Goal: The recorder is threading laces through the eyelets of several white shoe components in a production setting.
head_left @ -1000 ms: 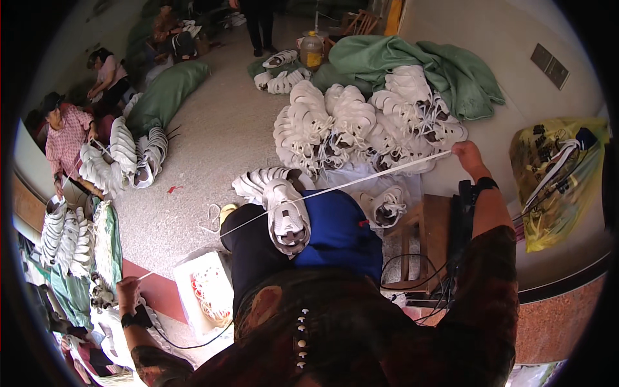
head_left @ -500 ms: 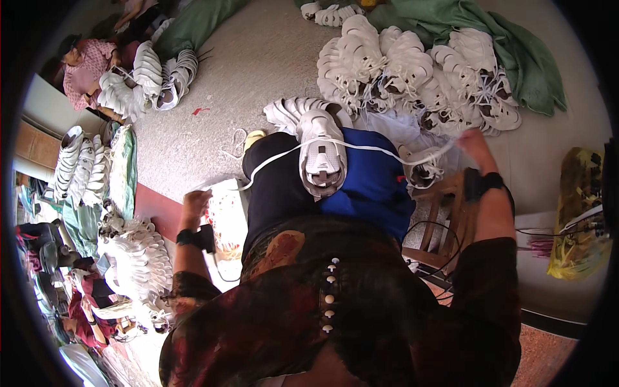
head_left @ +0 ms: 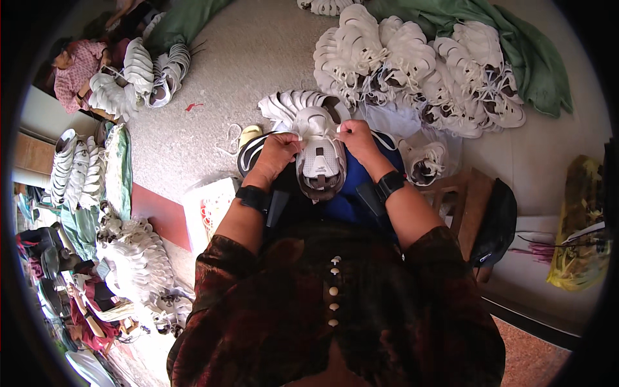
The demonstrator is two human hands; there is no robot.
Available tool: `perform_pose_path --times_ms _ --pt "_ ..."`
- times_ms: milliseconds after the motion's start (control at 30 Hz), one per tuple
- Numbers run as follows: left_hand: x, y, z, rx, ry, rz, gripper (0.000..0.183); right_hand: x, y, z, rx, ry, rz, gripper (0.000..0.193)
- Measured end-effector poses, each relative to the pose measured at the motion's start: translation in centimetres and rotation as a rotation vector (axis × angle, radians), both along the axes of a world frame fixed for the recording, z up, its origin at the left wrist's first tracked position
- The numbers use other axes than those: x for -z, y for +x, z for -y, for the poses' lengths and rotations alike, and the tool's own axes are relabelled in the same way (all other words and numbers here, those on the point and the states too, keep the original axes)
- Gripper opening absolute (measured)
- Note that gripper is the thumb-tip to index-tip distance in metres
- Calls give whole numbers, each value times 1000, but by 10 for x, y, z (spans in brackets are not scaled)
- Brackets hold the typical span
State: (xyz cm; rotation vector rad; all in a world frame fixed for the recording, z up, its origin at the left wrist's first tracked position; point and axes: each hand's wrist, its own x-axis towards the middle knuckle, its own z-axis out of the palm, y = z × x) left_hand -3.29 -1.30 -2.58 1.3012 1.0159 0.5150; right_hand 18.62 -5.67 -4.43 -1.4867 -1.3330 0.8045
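Observation:
On my lap lies a white shoe upper, its heel toward me, with a grey-brown lining. My left hand is closed in a pinch at the left side of its lacing area. Opposite it, my right hand pinches at the right side. A white shoelace runs through the shoe; one length loops beside the left hand and another beyond the right. Both hands appear to grip the lace close to the shoe, though fingertips partly hide it. Beyond the shoe, a nested row of white uppers fans out to the left.
A large heap of white laced uppers lies far right beside green cloth. One laced upper sits near my right knee, by a wooden stool. A white box stands left. Another person sits far left near uppers.
Both hands have come in from wide apart to the shoe. The lace, stretched out to both sides before, now hangs in loops beside it.

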Motion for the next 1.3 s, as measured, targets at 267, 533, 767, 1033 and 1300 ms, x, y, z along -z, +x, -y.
perform_pose_path --times_ms 267,533,767,1033,1300 --pt "1 -1 5 -22 55 21 7 -16 -9 -2 28 -34 528 5" --pt "-1 6 11 -94 70 76 8 -12 -22 -3 111 -47 670 5" --pt "-16 16 22 -194 -15 151 8 -7 -16 -1 151 -98 426 11" --pt "-28 41 31 17 170 -64 14 -22 -38 38 17 55 756 8" --pt "-19 74 29 151 845 -591 18 -17 -27 32 82 -16 556 12"
